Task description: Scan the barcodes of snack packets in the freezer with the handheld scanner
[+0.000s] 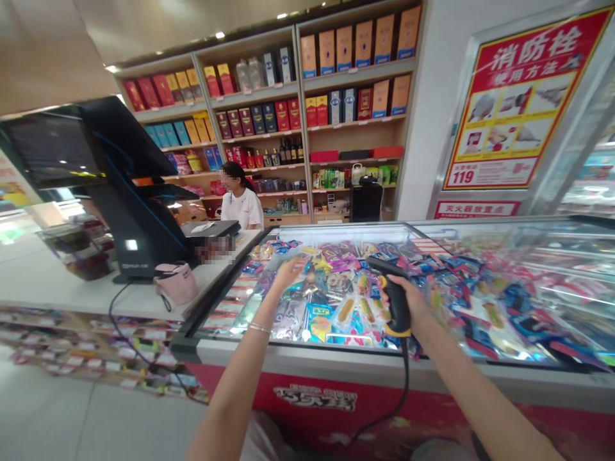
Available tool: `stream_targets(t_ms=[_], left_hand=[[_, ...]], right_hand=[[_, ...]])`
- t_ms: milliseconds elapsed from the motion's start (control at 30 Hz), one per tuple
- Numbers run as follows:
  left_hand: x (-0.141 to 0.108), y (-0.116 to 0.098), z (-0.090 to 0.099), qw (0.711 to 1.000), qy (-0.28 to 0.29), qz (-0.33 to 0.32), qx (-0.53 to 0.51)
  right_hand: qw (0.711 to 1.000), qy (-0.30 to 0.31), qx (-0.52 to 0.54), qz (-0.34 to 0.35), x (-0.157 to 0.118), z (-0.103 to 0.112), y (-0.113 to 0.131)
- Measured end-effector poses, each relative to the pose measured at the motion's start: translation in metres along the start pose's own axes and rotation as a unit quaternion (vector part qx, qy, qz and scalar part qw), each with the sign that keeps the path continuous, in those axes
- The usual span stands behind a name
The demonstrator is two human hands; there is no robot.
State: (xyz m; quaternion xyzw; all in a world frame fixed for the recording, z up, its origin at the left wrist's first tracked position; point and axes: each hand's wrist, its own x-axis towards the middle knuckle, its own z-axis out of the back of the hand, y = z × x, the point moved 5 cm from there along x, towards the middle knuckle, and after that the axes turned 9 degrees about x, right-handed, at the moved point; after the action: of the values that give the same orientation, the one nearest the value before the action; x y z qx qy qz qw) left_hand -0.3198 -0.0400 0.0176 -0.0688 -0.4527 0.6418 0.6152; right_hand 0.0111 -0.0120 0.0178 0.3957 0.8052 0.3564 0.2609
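Observation:
My right hand (401, 296) grips a black corded barcode scanner (396, 301) with a yellow band, holding it above a chest freezer's glass top (307, 288). Its black cable (404, 390) hangs down across the freezer's red front. My left hand (288, 274) reaches out over the glass with its fingers apart, and I see nothing held in it. Colourful frozen-snack packets (336, 301) lie under the glass below both hands. The freezer's grey front rim (307, 353) runs beneath my forearms.
To the left, a white counter (91, 288) carries a black checkout terminal (134, 192) and a pink bag (176, 285). Beyond it stands a person in a white shirt (241, 206), before wooden shelves of boxed liquor (259, 109). A red fire-hydrant sign (519, 102) hangs at right.

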Motion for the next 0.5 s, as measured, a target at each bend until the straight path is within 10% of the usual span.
stream_targets(t_ms=[267,500], left_hand=[[-0.012,0.052,0.005,0.983,0.173,-0.01,0.064],[-0.013,0.068,-0.009,0.985,0.12,-0.036,0.12]], right_hand=[[0.988,0.088,-0.066,-0.108,0.055,-0.094,-0.093],[0.985,0.077,-0.104,-0.115,0.077,-0.088,-0.117]])
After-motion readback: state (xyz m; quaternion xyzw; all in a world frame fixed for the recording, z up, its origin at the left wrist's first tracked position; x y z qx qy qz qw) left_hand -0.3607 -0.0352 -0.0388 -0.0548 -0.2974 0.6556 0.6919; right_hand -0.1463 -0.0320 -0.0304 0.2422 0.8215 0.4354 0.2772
